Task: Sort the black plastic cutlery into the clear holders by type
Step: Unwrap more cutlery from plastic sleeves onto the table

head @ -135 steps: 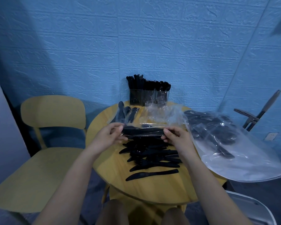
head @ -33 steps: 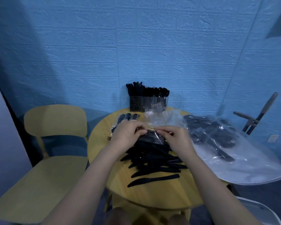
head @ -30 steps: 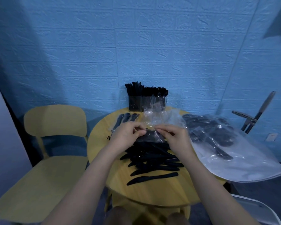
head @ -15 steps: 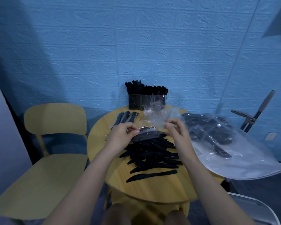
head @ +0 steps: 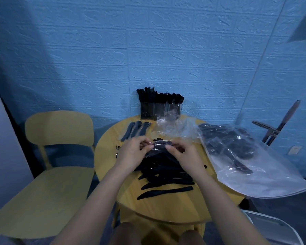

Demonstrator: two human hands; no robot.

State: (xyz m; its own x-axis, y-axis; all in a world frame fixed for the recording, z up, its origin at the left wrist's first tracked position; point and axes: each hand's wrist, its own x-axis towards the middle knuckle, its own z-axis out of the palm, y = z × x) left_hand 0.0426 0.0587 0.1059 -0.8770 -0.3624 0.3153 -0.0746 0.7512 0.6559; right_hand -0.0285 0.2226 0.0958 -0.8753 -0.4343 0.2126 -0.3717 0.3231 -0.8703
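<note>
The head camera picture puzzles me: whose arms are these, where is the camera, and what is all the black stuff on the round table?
There is no machine here. A person wears a camera on the head, looking forward and down, so the two bare arms reaching in from the bottom are their own.

The left hand and right hand each pinch one end of a small clear wrapper with black cutlery inside, held above the round wooden table.

Beneath the hands lies a loose pile of black plastic knives. At the table's far edge stand the clear holders, already holding upright cutlery. A few more wrapped pieces lie to the left, crumpled empty wrappers in the middle, and a big clear bag with more cutlery to the right. A yellow chair stands on the left.
</note>
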